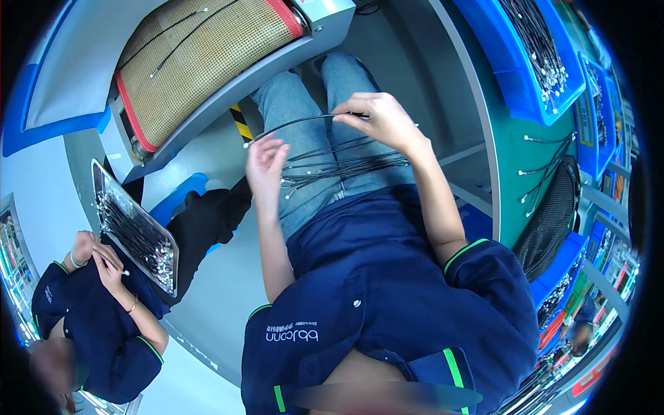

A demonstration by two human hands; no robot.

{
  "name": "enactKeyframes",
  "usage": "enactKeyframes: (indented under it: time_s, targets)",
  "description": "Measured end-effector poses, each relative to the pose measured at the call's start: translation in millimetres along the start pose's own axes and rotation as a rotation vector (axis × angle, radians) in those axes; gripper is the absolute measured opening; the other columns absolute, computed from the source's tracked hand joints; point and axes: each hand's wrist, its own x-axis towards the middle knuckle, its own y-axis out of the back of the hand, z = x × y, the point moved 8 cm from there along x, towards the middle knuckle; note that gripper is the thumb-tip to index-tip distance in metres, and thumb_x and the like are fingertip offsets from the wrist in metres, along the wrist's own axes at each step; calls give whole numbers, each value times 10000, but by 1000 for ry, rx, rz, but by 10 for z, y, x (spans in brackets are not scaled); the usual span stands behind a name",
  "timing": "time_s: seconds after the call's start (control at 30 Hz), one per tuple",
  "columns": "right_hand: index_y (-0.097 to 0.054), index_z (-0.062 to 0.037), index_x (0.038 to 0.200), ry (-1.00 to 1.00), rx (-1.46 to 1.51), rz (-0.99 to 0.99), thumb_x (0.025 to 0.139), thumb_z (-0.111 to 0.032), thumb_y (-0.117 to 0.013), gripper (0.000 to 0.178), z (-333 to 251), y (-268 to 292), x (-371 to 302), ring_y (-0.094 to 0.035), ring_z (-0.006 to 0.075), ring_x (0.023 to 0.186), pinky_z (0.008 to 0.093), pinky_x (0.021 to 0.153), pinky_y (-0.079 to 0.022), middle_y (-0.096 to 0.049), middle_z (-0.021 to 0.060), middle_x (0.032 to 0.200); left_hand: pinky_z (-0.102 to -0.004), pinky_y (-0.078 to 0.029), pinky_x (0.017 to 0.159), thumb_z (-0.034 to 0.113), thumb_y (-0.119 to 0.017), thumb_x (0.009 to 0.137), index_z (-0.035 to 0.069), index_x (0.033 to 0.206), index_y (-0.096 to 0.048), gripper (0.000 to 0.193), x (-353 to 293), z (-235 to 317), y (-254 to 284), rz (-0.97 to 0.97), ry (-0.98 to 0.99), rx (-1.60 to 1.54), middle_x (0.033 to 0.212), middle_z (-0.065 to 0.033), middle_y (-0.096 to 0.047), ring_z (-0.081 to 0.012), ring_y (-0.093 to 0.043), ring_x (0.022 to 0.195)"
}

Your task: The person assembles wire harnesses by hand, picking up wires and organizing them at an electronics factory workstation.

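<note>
A thin black cable [297, 123] with a small white connector at its left end arches above my lap. My right hand [380, 121] is closed on it, pinching it between thumb and fingers near its right part. Close to the cable's left end is my left hand [265, 166], its fingers half curled and slightly blurred; whether they grip the cable cannot be made out. Below both hands, a loose bundle of similar black cables [346, 158] with white connectors lies across my jeans-covered thighs.
A mesh conveyor belt [200, 66] with red edges carries several cables at the upper left. On the right, a green tabletop [508, 162] holds more cables and a blue bin [515, 86]. A co-worker [104, 332] sits at left beside a cable-filled tray [173, 266].
</note>
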Motion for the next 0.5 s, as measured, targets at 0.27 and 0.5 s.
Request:
enactKeyframes:
  time_s: [0.27,0.5]
  targets:
    - [-685,-65,878,-28,70,-124,820,-242,-647,189,-190,-277,104,-648,289,768,373,707,-511,-667,107,838,-229,-526,762,70,-607,907,-2,1116,-594,221,-79,50,-410,-45,34,-717,1002,-79,-630,-123,-622,845]
    - [-673,-38,865,-79,-23,-105,832,-175,-657,143,231,-96,12,-638,250,779,337,691,-509,-658,96,830,-209,-525,751,50,-574,924,-23,1095,-599,188,22,-268,159,231,15,-755,970,-79,-632,-107,-617,833]
